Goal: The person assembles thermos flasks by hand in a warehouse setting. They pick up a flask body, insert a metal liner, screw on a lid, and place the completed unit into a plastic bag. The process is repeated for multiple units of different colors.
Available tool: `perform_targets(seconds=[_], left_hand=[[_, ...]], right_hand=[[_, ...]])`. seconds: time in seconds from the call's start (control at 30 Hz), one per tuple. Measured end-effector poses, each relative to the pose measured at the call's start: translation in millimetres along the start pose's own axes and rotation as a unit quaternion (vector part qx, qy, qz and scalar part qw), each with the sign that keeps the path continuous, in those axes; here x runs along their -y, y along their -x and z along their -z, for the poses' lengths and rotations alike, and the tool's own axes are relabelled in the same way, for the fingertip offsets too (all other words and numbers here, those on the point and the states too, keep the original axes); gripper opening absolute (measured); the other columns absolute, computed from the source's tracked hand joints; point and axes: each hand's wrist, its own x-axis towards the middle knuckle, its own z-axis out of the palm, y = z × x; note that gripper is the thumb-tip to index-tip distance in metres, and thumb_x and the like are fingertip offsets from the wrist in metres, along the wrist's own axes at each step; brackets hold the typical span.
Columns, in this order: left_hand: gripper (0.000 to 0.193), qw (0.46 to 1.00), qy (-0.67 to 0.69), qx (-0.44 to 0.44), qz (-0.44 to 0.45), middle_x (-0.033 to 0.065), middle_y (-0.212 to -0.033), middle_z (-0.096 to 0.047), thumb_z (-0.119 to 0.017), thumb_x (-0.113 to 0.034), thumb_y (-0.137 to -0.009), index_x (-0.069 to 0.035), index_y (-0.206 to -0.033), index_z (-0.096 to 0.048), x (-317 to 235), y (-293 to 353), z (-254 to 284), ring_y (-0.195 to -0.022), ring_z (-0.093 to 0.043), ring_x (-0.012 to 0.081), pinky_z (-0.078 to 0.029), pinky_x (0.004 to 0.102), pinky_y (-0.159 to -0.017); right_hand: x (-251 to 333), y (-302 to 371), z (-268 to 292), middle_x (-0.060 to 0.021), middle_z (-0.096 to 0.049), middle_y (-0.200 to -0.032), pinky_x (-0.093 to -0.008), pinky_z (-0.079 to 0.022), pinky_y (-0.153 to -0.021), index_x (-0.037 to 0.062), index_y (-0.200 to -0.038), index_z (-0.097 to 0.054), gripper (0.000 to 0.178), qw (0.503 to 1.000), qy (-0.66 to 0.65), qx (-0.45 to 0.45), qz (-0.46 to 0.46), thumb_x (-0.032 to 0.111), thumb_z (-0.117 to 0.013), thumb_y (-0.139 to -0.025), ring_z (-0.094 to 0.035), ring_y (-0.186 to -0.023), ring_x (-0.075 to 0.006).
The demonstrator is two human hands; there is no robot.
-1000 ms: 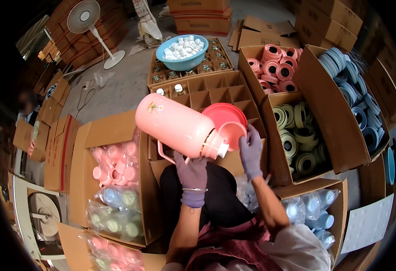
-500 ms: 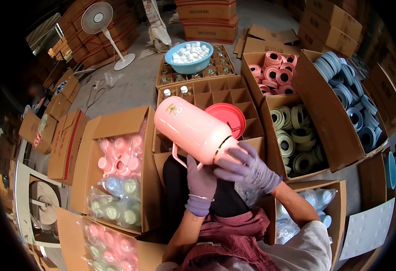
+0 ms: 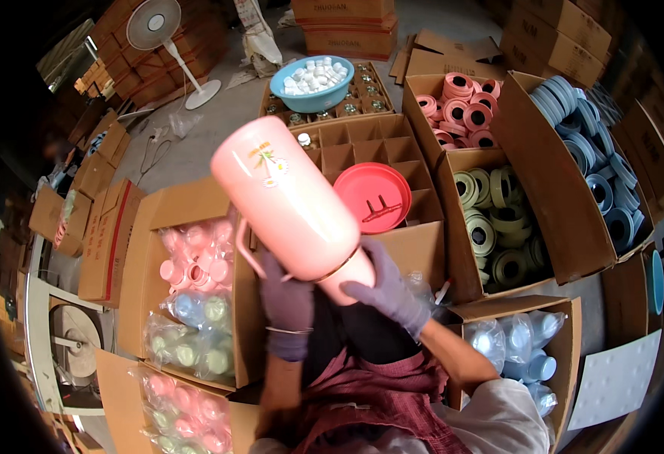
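Right now you hold a pink flask point(image 3: 290, 204) up in front of you with both gloved hands, tilted so its base points up and away toward the divided box point(image 3: 362, 151). Your left hand point(image 3: 286, 299) is wrapped around the lower end by the thin handle, fingers closed on it. Your right hand point(image 3: 385, 284) is cupped over the neck end, fingers curled tight around the rim, just below the gold band. The flask hangs above the near edge of that divided box, beside the red lid point(image 3: 373, 197) lying on the dividers. To your left sits a box of pink, green and blue caps in bags point(image 3: 192, 303). To your right are boxes of green rings point(image 3: 498, 227), red rings point(image 3: 460, 113) and blue rings point(image 3: 597, 166). Farther off, a blue bowl point(image 3: 313, 83) holds white stoppers.
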Motion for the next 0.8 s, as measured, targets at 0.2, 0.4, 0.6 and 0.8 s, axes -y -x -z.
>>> perform_targets(seconds=[0.2, 0.4, 0.6, 0.8], left_hand=[[0.028, 0.97, -0.214, 0.112, -0.014, 0.0171, -0.098, -0.069, -0.055, -0.012, -0.093, 0.003, -0.117, -0.059, 67.3, -46.2, 119.2, -0.089, -0.066, 0.0207, -0.051, 0.0334, -0.078], [0.019, 0.979, 0.041, 0.121, 0.158, 0.0151, -0.089, -0.069, -0.056, -0.01, -0.086, 0.001, -0.099, -0.067, 108.0, -15.6, 132.0, -0.079, -0.066, 0.0261, -0.051, 0.0327, -0.073], [0.021, 0.943, 0.116, 0.207, 0.235, 0.014, -0.1, -0.067, -0.051, -0.012, -0.092, -0.003, -0.107, -0.064, 180.4, 3.9, 146.9, -0.09, -0.066, 0.0252, -0.051, 0.0351, -0.078], [0.026, 0.673, 0.49, 0.274, 0.482, 0.0086, -0.125, -0.055, -0.035, -0.002, -0.103, -0.009, -0.121, -0.052, 124.8, -26.7, 123.9, -0.111, -0.056, 0.0167, -0.045, 0.0324, -0.097]], right_hand=[[-168.4, -105.7, 53.6, -0.0126, -0.063, -0.111, -0.0444, -0.052, -0.085, 0.0134, -0.118, -0.063, 0.035, 0.937, 0.338, 0.035, -0.086, 0.029, -0.063, -0.087, -0.064, -0.1, -0.0293], [-299.6, -136.6, 36.7, -0.0135, -0.064, -0.098, -0.0456, -0.055, -0.069, 0.0104, -0.104, -0.065, 0.023, 0.728, 0.671, 0.141, 0.006, 0.025, -0.049, -0.095, -0.065, -0.087, -0.0301], [-120.9, -157.0, -1.4, -0.0046, -0.062, -0.083, -0.0294, -0.05, -0.071, 0.0023, -0.094, -0.059, 0.018, 0.936, -0.18, 0.159, -0.259, 0.02, -0.061, -0.089, -0.059, -0.073, -0.0135], [63.2, -112.8, 1.8, -0.0066, -0.057, -0.104, -0.05, -0.043, -0.098, 0.0133, -0.084, -0.056, 0.013, 0.756, 0.25, 0.256, 0.548, 0.017, -0.064, -0.074, -0.058, -0.104, -0.0243]])
